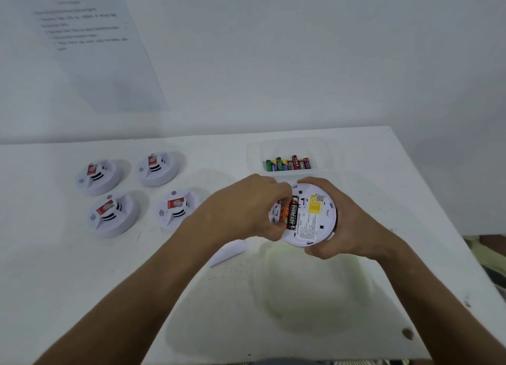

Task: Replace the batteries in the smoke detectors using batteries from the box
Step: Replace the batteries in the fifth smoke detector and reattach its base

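While both hands work over the middle of the white bench [82, 282], the scene reads thus:

Held detector: a white smoke detector [309, 214] turned back-side up, lifted just above the bench, right of centre, with its battery bay uncovered.

Right hand: the right hand [342, 222] cups the detector's right and near rim — its grip is curled round the casing and holds it.

Left hand: the left hand [246, 208] reaches in from the left, fingers bent over the bay and touching the batteries; whether they pinch one or only press it, I cannot tell, as the fingertips hide the contact.

Batteries in the bay: a black Eveready cell [293, 214] lies beside an orange-red one [284, 214], both lengthwise in the bay.

Battery box: a clear plastic box [323, 151] stands just beyond the hands, with assorted batteries [289, 163] — green, yellow, red, grey — standing along its near wall.

Other detectors: four detectors [95, 175] sit face up in a two-by-two group at far left, well apart from the hands, each with a red label.

Loose cover: a small white plastic piece [228, 252] lies on the bench beneath the left wrist.

Lid: a translucent greenish lid [309, 288] lies flat on the near side, below the held detector.

Wall: a printed sheet [90, 44] hangs at upper left, its text too blurred to read.
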Available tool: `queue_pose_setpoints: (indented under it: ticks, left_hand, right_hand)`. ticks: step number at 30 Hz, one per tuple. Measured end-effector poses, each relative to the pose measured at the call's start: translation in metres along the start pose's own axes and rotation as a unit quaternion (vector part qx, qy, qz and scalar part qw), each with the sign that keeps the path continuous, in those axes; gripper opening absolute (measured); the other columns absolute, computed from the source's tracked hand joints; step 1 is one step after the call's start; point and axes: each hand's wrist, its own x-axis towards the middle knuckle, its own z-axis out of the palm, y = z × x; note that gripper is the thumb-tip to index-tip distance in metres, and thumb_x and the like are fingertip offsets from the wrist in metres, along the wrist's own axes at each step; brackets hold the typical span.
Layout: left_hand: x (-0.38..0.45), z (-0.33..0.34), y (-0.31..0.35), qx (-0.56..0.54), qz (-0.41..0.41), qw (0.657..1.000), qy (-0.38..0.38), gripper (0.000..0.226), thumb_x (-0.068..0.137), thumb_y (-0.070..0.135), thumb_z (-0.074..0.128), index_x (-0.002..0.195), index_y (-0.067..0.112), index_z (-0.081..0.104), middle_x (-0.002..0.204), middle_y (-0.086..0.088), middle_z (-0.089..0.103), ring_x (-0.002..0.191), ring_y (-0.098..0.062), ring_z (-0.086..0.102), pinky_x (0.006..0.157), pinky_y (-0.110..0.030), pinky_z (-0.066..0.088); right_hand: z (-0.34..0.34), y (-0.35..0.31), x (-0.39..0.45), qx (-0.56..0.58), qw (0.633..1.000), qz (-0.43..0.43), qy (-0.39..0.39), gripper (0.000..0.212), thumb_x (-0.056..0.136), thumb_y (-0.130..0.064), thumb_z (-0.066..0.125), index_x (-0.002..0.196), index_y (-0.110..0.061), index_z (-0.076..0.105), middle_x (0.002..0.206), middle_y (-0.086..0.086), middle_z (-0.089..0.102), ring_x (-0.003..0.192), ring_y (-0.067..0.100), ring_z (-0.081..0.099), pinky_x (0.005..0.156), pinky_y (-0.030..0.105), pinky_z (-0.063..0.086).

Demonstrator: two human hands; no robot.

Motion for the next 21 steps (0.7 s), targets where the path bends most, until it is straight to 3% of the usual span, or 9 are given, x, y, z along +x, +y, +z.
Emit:
queue_pose_setpoints:
  ticks: [3, 7, 11, 16, 21]
  left_hand:
    - [0.007, 0.007, 0.007, 0.027, 0.026, 0.999, 0.002, 0.056, 0.086, 0.034, 0.064, 0.135, 0.022, 0.042, 0.109, -0.002, 0.063, 0.089, -0.017, 0.056, 0.072, -0.032, 0.051]
    - [0.012, 0.016, 0.009, 0.03, 0.056, 0.997, 0.039, 0.064, 0.094, 0.033, 0.053, 0.151, 0.022, 0.025, 0.116, -0.005, 0.062, 0.092, -0.02, 0.058, 0.078, -0.036, 0.052]
    - [0.023, 0.02, 0.007, -0.008, 0.079, 0.992, 0.099, 0.053, 0.098, 0.027, 0.048, 0.149, 0.017, 0.035, 0.107, -0.01, 0.067, 0.086, -0.024, 0.061, 0.076, -0.04, 0.052]
    - [0.022, 0.014, 0.002, -0.137, 0.078, 0.984, 0.081, 0.046, 0.085, 0.027, 0.061, 0.131, 0.026, 0.055, 0.106, 0.003, 0.07, 0.091, -0.014, 0.065, 0.078, -0.038, 0.056]
    - [0.02, 0.011, -0.002, -0.192, 0.069, 0.978, 0.047, 0.064, 0.072, 0.026, 0.074, 0.132, 0.029, 0.052, 0.112, 0.009, 0.068, 0.099, -0.011, 0.065, 0.082, -0.035, 0.057]
  right_hand:
    - [-0.01, 0.005, -0.005, 0.003, 1.0, 0.01, -0.005, 0.091, 0.048, -0.01, 0.087, 0.13, -0.022, 0.047, 0.119, -0.012, 0.06, 0.114, 0.015, 0.06, 0.084, 0.021, 0.054]
    - [-0.023, 0.009, -0.011, 0.019, 1.0, 0.018, 0.012, 0.093, 0.048, -0.001, 0.083, 0.131, -0.019, 0.046, 0.118, -0.014, 0.06, 0.113, 0.012, 0.06, 0.082, 0.021, 0.054]
    - [-0.023, 0.008, -0.015, 0.02, 1.0, 0.02, -0.007, 0.095, 0.05, -0.006, 0.086, 0.135, -0.017, 0.045, 0.122, -0.011, 0.061, 0.117, 0.016, 0.06, 0.086, 0.022, 0.054]
    - [-0.023, 0.012, -0.014, 0.032, 0.999, 0.022, -0.002, 0.094, 0.051, 0.002, 0.083, 0.135, -0.015, 0.045, 0.121, -0.009, 0.061, 0.115, 0.016, 0.061, 0.084, 0.024, 0.055]
    - [-0.025, 0.014, -0.011, 0.032, 0.999, 0.03, -0.008, 0.096, 0.053, 0.0, 0.085, 0.138, -0.014, 0.043, 0.128, -0.003, 0.058, 0.121, 0.021, 0.057, 0.088, 0.025, 0.054]
